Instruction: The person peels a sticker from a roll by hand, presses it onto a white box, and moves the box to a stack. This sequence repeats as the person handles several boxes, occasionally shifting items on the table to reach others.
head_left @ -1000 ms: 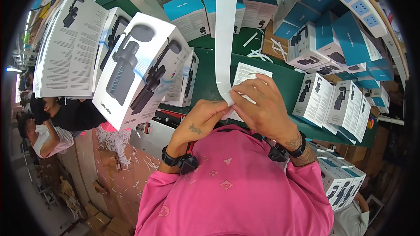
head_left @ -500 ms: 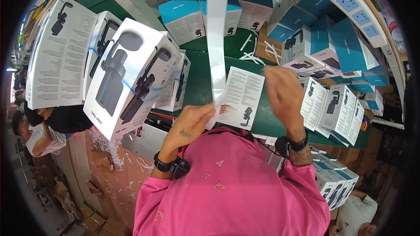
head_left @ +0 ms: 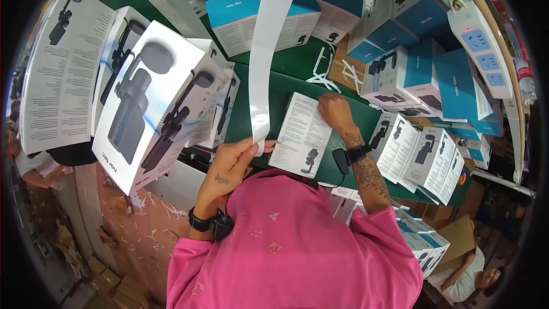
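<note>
A white microphone box point(head_left: 302, 131), printed with small text and a microphone picture, lies in front of me on the green table. At its far right corner is my right hand point(head_left: 336, 113), its fingers curled closed over the edge; the fingertips are partly hidden. My left hand point(head_left: 233, 163) pinches the lower end of a long, shiny white strip point(head_left: 264, 51) between thumb and fingers, just left of the box. The strip runs up out of the top of the view. Left of it stands a large white microphone box point(head_left: 154, 109) with big printed microphones.
More white and teal boxes point(head_left: 237, 17) stand at the back, others point(head_left: 420, 68) are stacked at the right. Opened-out printed cartons point(head_left: 423, 151) sit at the right table edge. Paper scraps point(head_left: 323, 71) lie on the green table point(head_left: 243, 103). A power strip point(head_left: 480, 46) hangs at upper right.
My right hand has come down and left from beside the box onto its far right corner. My left hand has shifted left with the strip's end. The view has shifted slightly.
</note>
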Action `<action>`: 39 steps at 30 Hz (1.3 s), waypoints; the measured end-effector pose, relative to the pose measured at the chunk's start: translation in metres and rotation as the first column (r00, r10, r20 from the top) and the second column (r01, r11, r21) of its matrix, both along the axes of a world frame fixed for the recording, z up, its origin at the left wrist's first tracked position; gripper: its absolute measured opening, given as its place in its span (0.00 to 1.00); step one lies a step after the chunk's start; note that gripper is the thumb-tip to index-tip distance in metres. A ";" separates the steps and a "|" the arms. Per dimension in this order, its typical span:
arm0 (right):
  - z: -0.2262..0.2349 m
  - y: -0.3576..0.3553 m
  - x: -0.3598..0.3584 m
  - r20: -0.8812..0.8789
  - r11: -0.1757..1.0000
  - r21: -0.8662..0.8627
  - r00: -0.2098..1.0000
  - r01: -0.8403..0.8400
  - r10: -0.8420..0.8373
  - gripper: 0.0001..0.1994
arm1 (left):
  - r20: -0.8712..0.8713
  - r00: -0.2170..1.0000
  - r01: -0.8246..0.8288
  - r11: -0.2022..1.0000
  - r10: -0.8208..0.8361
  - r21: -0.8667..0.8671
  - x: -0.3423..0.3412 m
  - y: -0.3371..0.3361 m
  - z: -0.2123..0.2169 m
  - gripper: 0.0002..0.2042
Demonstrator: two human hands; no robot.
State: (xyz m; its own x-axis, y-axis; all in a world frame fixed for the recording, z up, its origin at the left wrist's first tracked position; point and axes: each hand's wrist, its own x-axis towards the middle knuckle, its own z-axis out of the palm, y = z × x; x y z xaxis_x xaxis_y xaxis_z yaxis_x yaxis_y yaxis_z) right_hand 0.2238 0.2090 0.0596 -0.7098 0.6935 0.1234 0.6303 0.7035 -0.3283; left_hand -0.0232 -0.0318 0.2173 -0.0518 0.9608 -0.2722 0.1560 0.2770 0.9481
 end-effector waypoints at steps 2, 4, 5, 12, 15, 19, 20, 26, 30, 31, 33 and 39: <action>0.001 -0.001 0.003 0.023 0.996 -0.043 0.997 -0.076 0.077 0.05 | 0.017 1.000 -0.016 1.000 0.016 0.016 0.001 0.004 0.000 0.16; 0.004 -0.005 0.005 0.046 0.992 -0.103 0.996 -0.071 0.076 0.09 | 0.033 0.999 -0.033 0.999 0.032 0.033 0.001 0.007 0.002 0.16; 0.006 -0.009 0.004 0.064 0.985 -0.163 0.995 -0.061 0.072 0.15 | 0.016 1.000 -0.011 1.000 0.011 -0.007 0.001 0.010 0.006 0.16; 0.025 -0.048 -0.018 0.366 0.976 -0.179 0.929 0.124 -0.051 0.57 | 0.037 0.999 -0.004 1.000 0.004 0.023 -0.004 0.012 -0.002 0.17; 0.014 -0.055 -0.029 0.297 0.977 -0.166 0.951 0.134 -0.080 0.59 | 0.115 0.993 -0.020 0.998 0.013 0.066 -0.004 0.013 -0.001 0.17; 0.004 -0.064 -0.024 0.279 0.993 -0.033 0.955 0.111 -0.097 0.57 | 0.478 0.872 -0.130 0.991 0.109 0.011 -0.002 0.004 0.004 0.17; 0.003 -0.064 -0.023 0.277 0.994 -0.027 0.956 0.109 -0.098 0.57 | 0.477 0.872 -0.132 0.991 0.108 0.017 -0.002 0.004 0.007 0.17; 0.007 -0.042 -0.030 0.273 0.903 0.017 0.871 -0.429 0.408 0.34 | 0.631 0.775 -0.015 0.997 -0.033 0.070 -0.003 -0.005 0.016 0.19; -0.016 -0.028 -0.014 0.227 0.977 0.140 0.956 0.159 -0.188 0.36 | 0.657 0.752 -0.037 0.992 -0.054 0.123 -0.007 -0.012 0.006 0.23; -0.019 -0.027 0.001 0.262 0.940 0.171 0.906 0.296 -0.333 0.39 | 0.663 0.748 -0.054 0.994 -0.025 0.098 -0.005 -0.013 0.007 0.23; -0.027 -0.039 0.032 0.262 0.852 0.265 0.816 0.452 -0.515 0.45 | 0.685 0.727 -0.038 0.992 -0.058 0.124 -0.006 -0.016 0.008 0.25; 0.000 -0.140 0.056 0.368 0.790 -0.037 0.743 0.613 -0.559 0.55 | 0.673 0.739 -0.018 1.000 0.010 0.005 -0.007 -0.013 0.018 0.22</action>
